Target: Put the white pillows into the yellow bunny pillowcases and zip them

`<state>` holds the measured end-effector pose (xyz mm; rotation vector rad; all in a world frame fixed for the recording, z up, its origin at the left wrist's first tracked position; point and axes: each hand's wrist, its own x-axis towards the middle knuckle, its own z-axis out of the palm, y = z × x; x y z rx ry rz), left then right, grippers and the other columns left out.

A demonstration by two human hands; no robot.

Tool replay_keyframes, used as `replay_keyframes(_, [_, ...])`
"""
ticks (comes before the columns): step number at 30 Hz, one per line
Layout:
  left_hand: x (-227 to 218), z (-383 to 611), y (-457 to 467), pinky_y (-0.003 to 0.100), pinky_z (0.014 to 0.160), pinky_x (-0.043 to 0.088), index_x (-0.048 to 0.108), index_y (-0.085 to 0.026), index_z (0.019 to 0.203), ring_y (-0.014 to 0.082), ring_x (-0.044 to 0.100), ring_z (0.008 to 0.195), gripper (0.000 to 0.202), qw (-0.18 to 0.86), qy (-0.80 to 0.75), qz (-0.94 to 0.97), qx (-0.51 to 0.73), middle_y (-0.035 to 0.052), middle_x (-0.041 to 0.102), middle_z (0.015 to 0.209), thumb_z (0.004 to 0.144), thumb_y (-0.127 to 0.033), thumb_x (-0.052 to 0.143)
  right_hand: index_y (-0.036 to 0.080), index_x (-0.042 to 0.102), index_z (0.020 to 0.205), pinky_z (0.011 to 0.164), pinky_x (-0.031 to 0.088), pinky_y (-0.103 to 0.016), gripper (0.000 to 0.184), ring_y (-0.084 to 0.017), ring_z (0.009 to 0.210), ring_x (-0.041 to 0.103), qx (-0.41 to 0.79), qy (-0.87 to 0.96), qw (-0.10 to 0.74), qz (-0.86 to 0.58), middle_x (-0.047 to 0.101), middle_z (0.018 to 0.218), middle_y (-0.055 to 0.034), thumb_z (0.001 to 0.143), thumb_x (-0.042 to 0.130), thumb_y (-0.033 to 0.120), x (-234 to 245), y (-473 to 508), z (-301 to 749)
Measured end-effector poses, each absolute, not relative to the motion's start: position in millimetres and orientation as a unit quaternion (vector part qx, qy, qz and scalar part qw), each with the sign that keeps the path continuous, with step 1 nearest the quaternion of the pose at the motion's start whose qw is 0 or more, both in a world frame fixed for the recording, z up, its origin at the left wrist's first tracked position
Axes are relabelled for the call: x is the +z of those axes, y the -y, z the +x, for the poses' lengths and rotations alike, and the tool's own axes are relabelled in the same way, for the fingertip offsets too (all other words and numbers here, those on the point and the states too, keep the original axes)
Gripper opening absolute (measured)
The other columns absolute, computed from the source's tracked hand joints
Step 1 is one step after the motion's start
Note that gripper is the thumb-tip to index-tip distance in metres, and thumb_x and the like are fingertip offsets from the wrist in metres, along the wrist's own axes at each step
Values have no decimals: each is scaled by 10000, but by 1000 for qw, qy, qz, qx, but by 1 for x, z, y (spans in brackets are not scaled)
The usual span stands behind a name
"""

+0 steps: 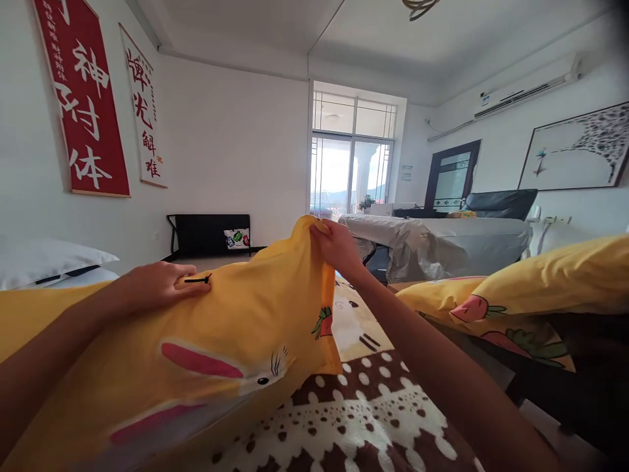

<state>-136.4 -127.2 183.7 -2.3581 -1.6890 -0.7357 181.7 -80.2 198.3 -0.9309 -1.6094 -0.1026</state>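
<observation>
A yellow pillow (pixel 236 308) with a rabbit print and a carrot print fills the left and middle of the view, propped up on a bed. At its raised far corner my right hand (pixel 338 246) is closed on the pillowcase fabric, pulling the corner up into a peak. My left hand (pixel 156 286) is closed on the pillow's upper edge, beside a small black printed mark; some of its fingertips are hidden. Under the pillow lies a brown and cream spotted blanket (pixel 354 410).
More yellow carrot-print bedding (pixel 555 272) is heaped at the right. White pillows (pixel 44 259) lie at the far left. Beyond the bed stand a plastic-covered table (pixel 442 242) and a black low bench (pixel 206 233) against the wall. Scrolls (pixel 88 98) hang at left.
</observation>
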Motion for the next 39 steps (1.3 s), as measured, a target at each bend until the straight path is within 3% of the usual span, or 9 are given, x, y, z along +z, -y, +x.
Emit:
replay_keyframes(3, [210, -83, 127, 305, 779, 442, 573, -177, 1167, 265, 604, 962, 634, 136, 511, -796, -294, 95, 655, 1088, 768, -656, 458, 201, 395, 572, 543, 253, -248, 306, -102, 548, 310, -45, 691, 609, -387, 371, 535, 52, 807, 469, 383, 205, 86, 168])
replay_keyframes(5, [224, -43, 124, 329, 820, 440, 505, -148, 1241, 274, 591, 1008, 654, 153, 465, -801, -344, 119, 632, 1132, 779, -609, 466, 198, 391, 567, 538, 255, -243, 305, -97, 548, 315, -47, 686, 631, -359, 370, 538, 52, 805, 478, 369, 211, 93, 159])
replay_keyframes(11, [227, 26, 121, 284, 583, 351, 540, -180, 763, 182, 560, 643, 306, 116, 417, -812, -392, 46, 620, 692, 881, -369, 331, 193, 411, 554, 500, 249, -226, 307, -79, 532, 327, -31, 649, 695, -309, 340, 534, 53, 777, 551, 352, 219, 110, 163])
replay_keyframes(20, [227, 39, 139, 286, 525, 289, 398, -197, 606, 149, 479, 550, 252, 122, 419, -817, -376, 15, 496, 563, 836, -298, 411, 198, 379, 563, 502, 286, -212, 317, -72, 548, 339, -10, 649, 725, -232, 324, 560, 55, 799, 567, 299, 210, 117, 171])
replay_keyframes(26, [220, 47, 141, 285, 507, 214, 417, -204, 728, 154, 440, 488, 238, 206, 454, -769, -401, -6, 411, 532, 920, -313, 328, 213, 328, 629, 518, 283, -220, 311, -72, 535, 321, -77, 641, 721, -253, 300, 584, 59, 894, 471, 291, 210, 117, 170])
replay_keyframes(31, [217, 36, 131, 264, 516, 229, 429, -204, 702, 133, 393, 476, 317, 200, 424, -790, -395, -31, 343, 498, 929, -411, 347, 206, 438, 699, 527, 336, -216, 275, -90, 571, 405, -30, 700, 667, -253, 395, 614, 45, 897, 474, 394, 206, 111, 184])
replay_keyframes(34, [227, 26, 135, 256, 524, 226, 464, -205, 718, 118, 357, 476, 309, 201, 400, -785, -427, -37, 332, 502, 932, -395, 347, 211, 544, 954, 653, 442, -259, 264, -141, 761, 540, 65, 767, 596, -230, 572, 843, -10, 869, 501, 457, 183, 107, 211])
replay_keyframes(37, [245, 13, 144, 258, 541, 186, 520, -200, 750, 120, 369, 525, 328, 281, 417, -737, -452, -21, 387, 554, 940, -397, 340, 228, 568, 1121, 820, 462, -321, 380, -200, 977, 573, 122, 856, 422, -273, 617, 1103, -50, 770, 635, 356, 132, 97, 238])
replay_keyframes(39, [256, 4, 148, 264, 565, 167, 554, -196, 805, 128, 402, 589, 321, 356, 439, -698, -440, -3, 455, 627, 949, -371, 327, 224, 619, 1083, 872, 457, -346, 379, -216, 981, 595, 132, 868, 353, -324, 662, 1065, -46, 704, 639, 222, 91, 84, 246])
